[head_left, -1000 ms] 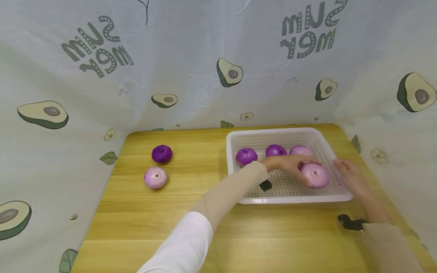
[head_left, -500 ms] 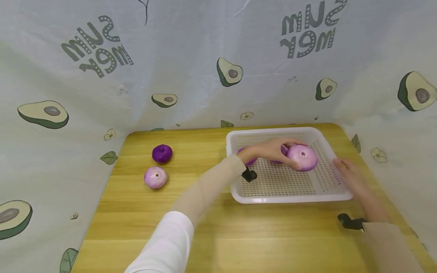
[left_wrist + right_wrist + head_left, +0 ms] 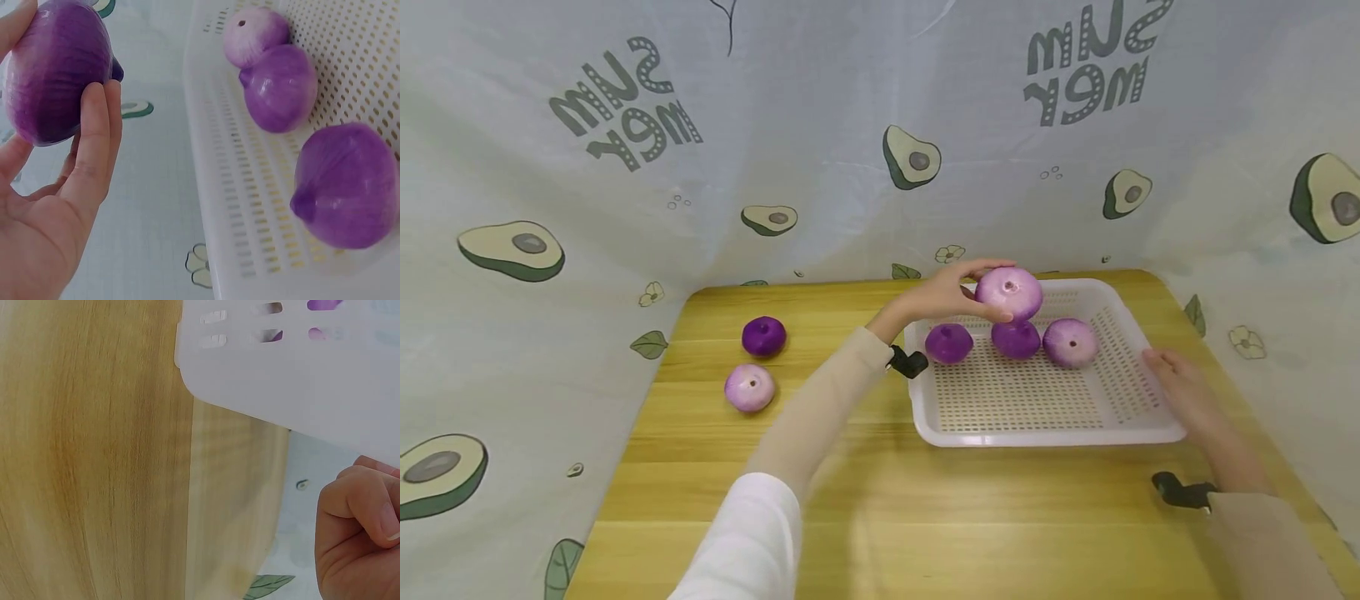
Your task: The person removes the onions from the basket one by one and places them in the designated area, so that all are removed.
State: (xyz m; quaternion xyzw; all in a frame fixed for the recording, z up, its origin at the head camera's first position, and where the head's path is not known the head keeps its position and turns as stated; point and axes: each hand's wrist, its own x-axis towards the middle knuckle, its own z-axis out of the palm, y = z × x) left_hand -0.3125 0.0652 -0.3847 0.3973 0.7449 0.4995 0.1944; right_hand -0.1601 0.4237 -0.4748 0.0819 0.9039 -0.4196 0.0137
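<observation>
My left hand (image 3: pixel 934 297) holds a pale purple onion (image 3: pixel 1009 292) above the back rim of a white plastic basket (image 3: pixel 1052 438). In the left wrist view, thumb and fingers wrap around that onion (image 3: pixel 59 78), its pointed end facing the basket. Inside the basket lie a dark purple onion (image 3: pixel 949 344) at the left, another dark one (image 3: pixel 1016 342) in the middle, and a paler onion (image 3: pixel 1070 342) beside it. My right hand (image 3: pixel 1187 398) grips the basket's right rim; the right wrist view shows its curled fingers (image 3: pixel 353 500) close to the white wall.
At the left of the wooden table (image 3: pixel 700 483) sit a dark purple onion (image 3: pixel 763 337) and a pale one (image 3: pixel 749 387). A curtain (image 3: pixel 842 167) printed with avocados hangs behind the table and along its sides.
My left hand has lifted the pale onion from the basket's right front and carried it left and back over the rim. The right hand stays at the basket's right side.
</observation>
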